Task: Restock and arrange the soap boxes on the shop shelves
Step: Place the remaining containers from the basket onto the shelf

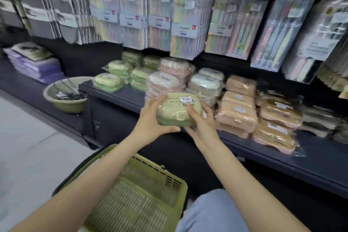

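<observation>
This is a shop aisle. Rows of packaged toothbrushes [185, 22] hang from hooks on a dark display wall, many identical packs side by side with printed labels. Below them a dark shelf [282, 158] carries stacks of plastic-wrapped soap boxes [236, 113] sorted by colour: green, pink, white, tan. A green shopping basket [143, 199] sits on the floor in front.

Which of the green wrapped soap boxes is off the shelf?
The green plastic-wrapped soap box gripped between the left hand and right hand; the other green ones sit stacked on the dark shelf.
</observation>
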